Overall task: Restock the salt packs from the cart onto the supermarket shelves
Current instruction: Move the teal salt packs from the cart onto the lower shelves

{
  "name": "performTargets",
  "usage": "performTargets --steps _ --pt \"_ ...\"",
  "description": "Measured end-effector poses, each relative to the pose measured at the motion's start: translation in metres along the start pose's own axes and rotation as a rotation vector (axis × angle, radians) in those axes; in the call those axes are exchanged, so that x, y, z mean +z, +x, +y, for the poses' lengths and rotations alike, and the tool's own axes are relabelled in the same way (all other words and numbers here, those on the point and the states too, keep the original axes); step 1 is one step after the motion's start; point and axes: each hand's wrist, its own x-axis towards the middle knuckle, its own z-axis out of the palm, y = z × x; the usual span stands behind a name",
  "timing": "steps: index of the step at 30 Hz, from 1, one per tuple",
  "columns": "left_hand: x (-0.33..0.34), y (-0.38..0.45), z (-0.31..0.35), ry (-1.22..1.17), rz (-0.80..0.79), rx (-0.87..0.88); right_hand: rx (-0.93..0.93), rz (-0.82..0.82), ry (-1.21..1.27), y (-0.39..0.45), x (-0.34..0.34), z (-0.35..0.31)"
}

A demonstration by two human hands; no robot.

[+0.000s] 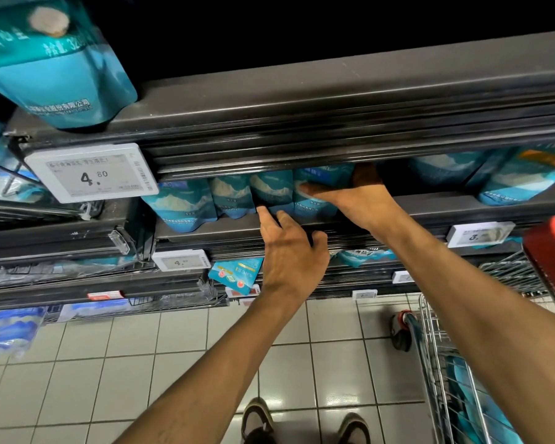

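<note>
The row of salt packs (237, 200) stands upright along the front edge of the middle shelf (430, 208), long axes vertical, printed faces outward. From the hands the row lies ahead and slightly up, under the lip of the shelf above. The leftmost pack sits at the left end of the row, below the price tag (92, 173) reading 4.80.

The left hand (290, 251) reaches in at the shelf's front edge. Its fingers are extended and loosely spread, with the fingertips (263, 213) touching the bottom of a mid-row pack; it grips nothing.

The right hand (358, 195) is the nearer one to the rightmost pack (321, 187) of this group. It lies flat against that pack's face, fingers straight and pointing left, pressing rather than gripping. Whether the thumb hooks behind the pack cannot be told.

To the right a gap separates this group from more packs further along the shelf. The cart (455, 363) stands at lower right, with blue packs inside.
</note>
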Motion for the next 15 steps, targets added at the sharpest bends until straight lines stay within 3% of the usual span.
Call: performTargets --steps 9,15 --pt "0.001 -0.011 -0.004 -0.123 0.086 0.037 0.094 -0.072 -0.067 -0.002 -0.008 -0.001" --pt "0.002 -0.029 -0.009 -0.285 0.196 0.158 0.083 0.007 -0.023 -0.02 -0.003 0.005"
